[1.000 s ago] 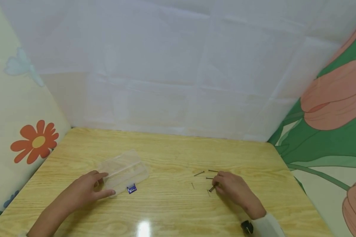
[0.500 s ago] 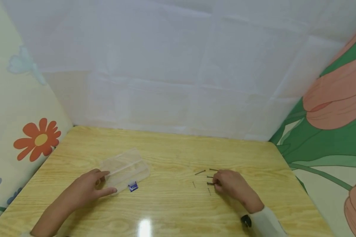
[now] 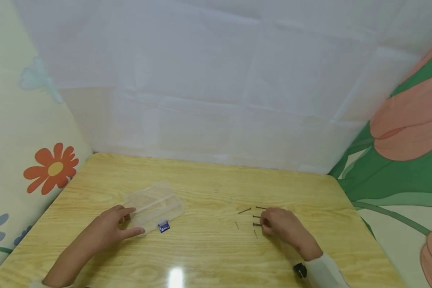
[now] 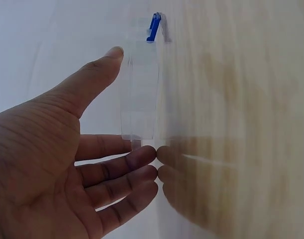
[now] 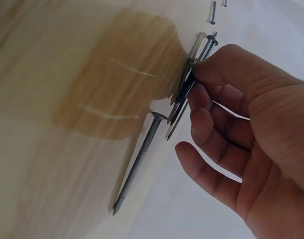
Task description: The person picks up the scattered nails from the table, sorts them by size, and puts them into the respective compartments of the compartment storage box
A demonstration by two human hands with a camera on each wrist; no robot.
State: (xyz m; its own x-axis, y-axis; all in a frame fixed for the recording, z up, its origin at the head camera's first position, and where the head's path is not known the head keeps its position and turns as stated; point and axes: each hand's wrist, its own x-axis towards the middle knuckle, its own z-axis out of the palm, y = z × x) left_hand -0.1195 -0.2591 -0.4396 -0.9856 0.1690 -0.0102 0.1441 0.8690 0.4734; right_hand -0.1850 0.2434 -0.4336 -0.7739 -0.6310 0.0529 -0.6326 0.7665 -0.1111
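Head view shows the bench [image 3: 209, 256] carrying a clear box [image 3: 156, 206] at left, my left hand [image 3: 109, 228] touching its near left end with relaxed fingers, probably to steady it. At right, my right hand [image 3: 282, 226] pinches slim nails [image 5: 184, 89], likely for fingertip control; loose nails [image 3: 244, 211] lie just left.
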